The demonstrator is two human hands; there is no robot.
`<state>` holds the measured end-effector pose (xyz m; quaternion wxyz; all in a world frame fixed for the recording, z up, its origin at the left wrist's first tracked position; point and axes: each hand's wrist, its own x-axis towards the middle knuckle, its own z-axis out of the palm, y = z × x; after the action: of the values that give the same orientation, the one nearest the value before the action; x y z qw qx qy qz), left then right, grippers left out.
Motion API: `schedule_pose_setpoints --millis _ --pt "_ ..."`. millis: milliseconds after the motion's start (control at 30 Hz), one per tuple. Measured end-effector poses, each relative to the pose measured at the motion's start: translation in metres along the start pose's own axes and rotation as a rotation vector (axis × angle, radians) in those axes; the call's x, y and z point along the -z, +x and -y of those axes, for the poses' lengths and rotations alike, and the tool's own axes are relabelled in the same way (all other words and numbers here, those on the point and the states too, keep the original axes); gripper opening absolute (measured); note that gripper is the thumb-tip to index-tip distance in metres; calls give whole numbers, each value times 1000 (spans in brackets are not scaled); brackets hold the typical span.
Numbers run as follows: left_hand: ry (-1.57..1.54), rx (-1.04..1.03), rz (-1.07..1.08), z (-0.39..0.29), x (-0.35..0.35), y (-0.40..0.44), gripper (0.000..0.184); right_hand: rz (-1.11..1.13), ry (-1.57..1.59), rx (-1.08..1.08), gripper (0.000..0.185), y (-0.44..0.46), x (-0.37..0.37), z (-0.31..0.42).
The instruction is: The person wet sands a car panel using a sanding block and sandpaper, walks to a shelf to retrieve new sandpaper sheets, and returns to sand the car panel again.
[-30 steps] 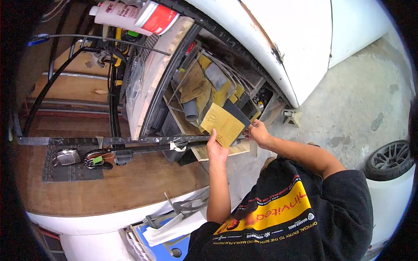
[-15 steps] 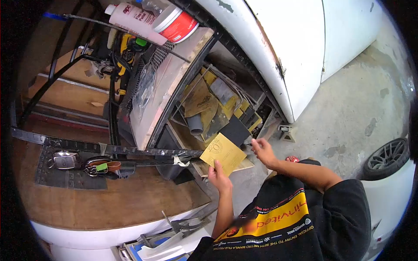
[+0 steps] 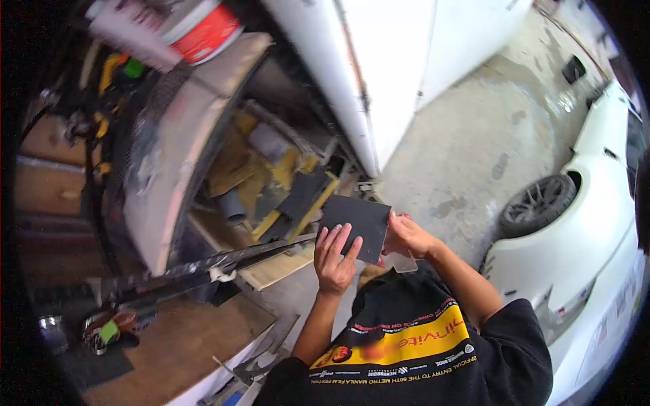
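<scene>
A dark sandpaper sheet [image 3: 359, 220] is held up in front of my chest, its black face toward me. My left hand [image 3: 334, 260] grips it from the lower left, with the fingers laid over the black face. At the sheet's right edge, my right hand [image 3: 412, 238] has its fingertips against the side. Just below the right palm shows a small pale translucent piece [image 3: 405, 262]; I cannot tell whether that hand holds it. Beyond the sheet, a bin holds more yellow and black sheets [image 3: 305, 193] and a grey roll [image 3: 232, 207].
A red-and-white tub [image 3: 203, 34] and a pink bottle [image 3: 132, 30] stand on a ledge at upper left. A brown wooden board [image 3: 193, 342] lies at lower left. White car bodywork [image 3: 562, 237] with a black wheel [image 3: 539, 204] is at the right, beside concrete floor [image 3: 460, 142].
My view has swung right. Earlier a printed yellow face showed in my left hand; now a black face does. My right hand has come onto the sheet's edge.
</scene>
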<state>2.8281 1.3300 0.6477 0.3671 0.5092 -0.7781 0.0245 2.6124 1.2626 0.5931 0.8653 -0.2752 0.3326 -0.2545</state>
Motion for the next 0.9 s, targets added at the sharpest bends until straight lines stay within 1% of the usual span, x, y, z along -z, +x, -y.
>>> schedule_pose_setpoints --millis 67,167,200,267,300,333,367,400,433,500,533,600,633,667,700,733,767,800,867,900 --pt "-52 -101 83 -4 -23 14 34 -101 41 70 55 -43 9 36" --pt "-178 -259 196 -9 -62 47 31 -250 -397 177 44 -77 67 53" --pt "-214 -311 229 -16 -77 66 31 -287 -469 166 33 -88 73 69" --pt "-268 -429 311 -36 -110 104 34 -473 -220 234 31 -111 99 96" --pt "-266 -490 471 -45 -129 110 34 -560 -95 263 30 -124 116 108" --pt "-255 -551 619 -47 -154 108 35 -616 363 485 29 -129 148 117" --pt "-234 -622 754 -43 -185 106 36 -586 464 662 32 -152 181 136" --pt "-197 -519 941 -21 -221 79 39 -596 446 764 30 -179 203 162" --pt "-213 -403 867 -39 -240 96 41 -611 426 869 29 -206 224 187" --pt "-261 -183 724 -82 -272 158 46 -752 262 945 26 -242 266 219" --pt "-315 -217 522 -117 -291 200 48 -823 179 961 25 -259 285 234" --pt "-407 -217 119 -205 -324 287 54 -1041 -33 869 23 -272 336 251" --pt "-519 -335 106 -243 -337 315 55 -1133 -139 803 22 -270 361 259" --pt "-625 -451 84 -279 -353 341 56 -1273 -216 707 22 -265 377 265" --pt "-726 -558 63 -301 -370 361 57 -1163 -72 764 23 -265 386 277" --pt "-711 -406 360 -303 -405 370 56 -1046 72 805 24 -268 393 289" --pt "-692 -244 637 -296 -462 374 56 -921 201 841 25 -275 404 309" --pt "-668 -82 902 -286 -521 382 56 -970 90 893 27 -287 410 338" --pt "-687 472 933 -231 -602 389 54 -856 169 1047 28 -318 449 378" --pt "-660 349 800 -239 -634 425 55 -808 202 1142 29 -328 479 404"
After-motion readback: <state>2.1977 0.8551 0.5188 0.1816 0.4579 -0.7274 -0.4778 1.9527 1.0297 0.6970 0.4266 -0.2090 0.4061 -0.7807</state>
